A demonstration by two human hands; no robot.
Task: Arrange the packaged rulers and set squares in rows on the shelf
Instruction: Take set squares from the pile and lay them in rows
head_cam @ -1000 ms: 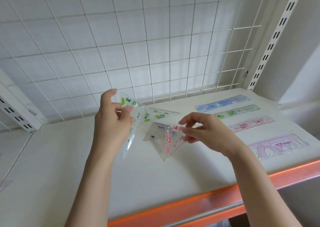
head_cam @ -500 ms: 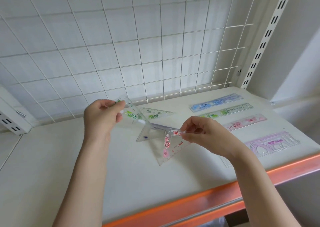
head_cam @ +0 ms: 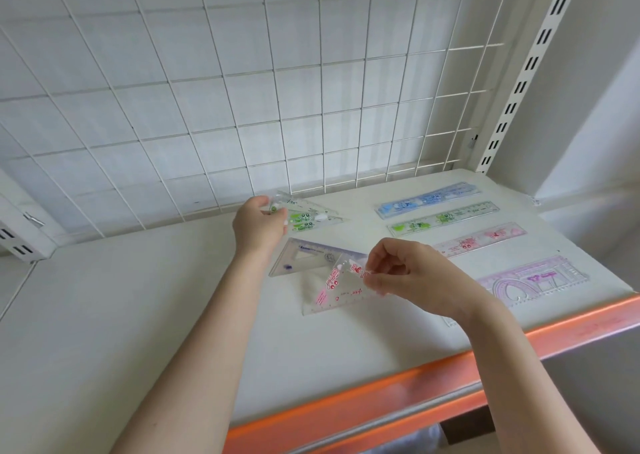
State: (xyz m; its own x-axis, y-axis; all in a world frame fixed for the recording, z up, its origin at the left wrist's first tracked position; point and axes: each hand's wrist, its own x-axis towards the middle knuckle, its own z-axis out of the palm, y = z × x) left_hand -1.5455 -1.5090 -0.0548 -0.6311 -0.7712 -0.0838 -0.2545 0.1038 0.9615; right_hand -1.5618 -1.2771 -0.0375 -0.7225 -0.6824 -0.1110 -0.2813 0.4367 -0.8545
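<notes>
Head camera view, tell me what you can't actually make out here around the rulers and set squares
- Green set square: near corner hidden behind the left hand.
- Pink set square: right corner covered by the right hand; whether it touches the shelf is unclear.
- Blue set square: right end overlapped by the pink one.
- Print on the purple ruler: too small to read.

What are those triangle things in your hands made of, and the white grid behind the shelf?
The pink-printed set square and the green-printed set square look like clear, glossy plastic: the shelf shows through them. Each seems to sit in a thin transparent sleeve, though that is hard to confirm. The grid panel looks like white-coated metal wire, with thin crossing rods.
</notes>
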